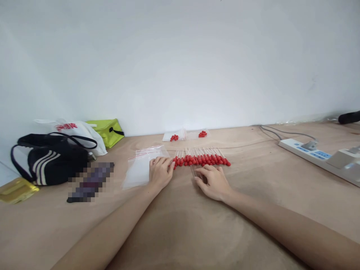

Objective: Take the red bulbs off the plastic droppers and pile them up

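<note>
A row of sticks with pale shafts and bulbous red tips (201, 160) lies on the table, tips toward me. My left hand (161, 171) rests at the row's left end, on the right edge of a stack of clear zip bags (139, 168). Its fingers are bent loosely and its thumb is beside the nearest red tips. Just in front of the row is my right hand (213, 182), its thumb and forefinger apart. Close to those fingertips, a thin pale or clear strip (192, 171) is too faint to name. I see nothing gripped in either hand.
At the back lie two clear bags with red-tipped pieces, left (174, 138) and right (202, 134). On the left are a black bag (56, 161), a white bag (97, 146), a lime-green bag (111, 131) and a blurred-out dark item (91, 182). A power strip (306, 152) with cables is right.
</note>
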Demonstrator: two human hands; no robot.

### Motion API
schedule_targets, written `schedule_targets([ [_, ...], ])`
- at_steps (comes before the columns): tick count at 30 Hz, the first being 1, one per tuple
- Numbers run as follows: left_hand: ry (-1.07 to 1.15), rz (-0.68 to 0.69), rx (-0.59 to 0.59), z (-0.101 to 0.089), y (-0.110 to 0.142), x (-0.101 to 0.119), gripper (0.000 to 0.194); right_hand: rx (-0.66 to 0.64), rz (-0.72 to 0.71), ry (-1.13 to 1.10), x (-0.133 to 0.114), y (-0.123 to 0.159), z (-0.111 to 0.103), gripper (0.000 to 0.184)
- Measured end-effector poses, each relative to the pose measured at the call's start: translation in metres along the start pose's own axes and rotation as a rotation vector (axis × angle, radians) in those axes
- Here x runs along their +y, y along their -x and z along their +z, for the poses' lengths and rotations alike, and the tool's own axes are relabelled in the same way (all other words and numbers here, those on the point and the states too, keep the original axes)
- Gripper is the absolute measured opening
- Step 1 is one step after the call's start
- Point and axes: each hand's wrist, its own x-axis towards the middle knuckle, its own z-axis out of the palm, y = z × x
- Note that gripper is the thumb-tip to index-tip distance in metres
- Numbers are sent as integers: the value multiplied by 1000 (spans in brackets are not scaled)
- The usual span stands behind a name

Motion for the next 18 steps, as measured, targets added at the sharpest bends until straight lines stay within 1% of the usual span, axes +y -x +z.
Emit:
schedule_targets([
  [4, -14, -44, -15, 7, -6, 2, 24, -36, -15, 2, -1, 2, -2, 26],
  [8, 8, -112, -56, 6, -9, 4, 22, -53, -46, 6, -2, 2, -4, 38],
  [10, 45, -142, -51, 6, -9, 4, 21, -57, -55, 2, -2, 2, -5, 46],
  [12, 92, -176, -21, 5, -10, 3, 20, -58, -58, -8, -1, 2, -4, 50],
  [14, 143, -215, 32, 6, -11, 2, 19, -49, -55, -30, 0, 2, -3, 49],
  [18, 273, -285, 187, 3, -7, -3, 18, 11, -31, -94, 6, 1, 1, 36],
])
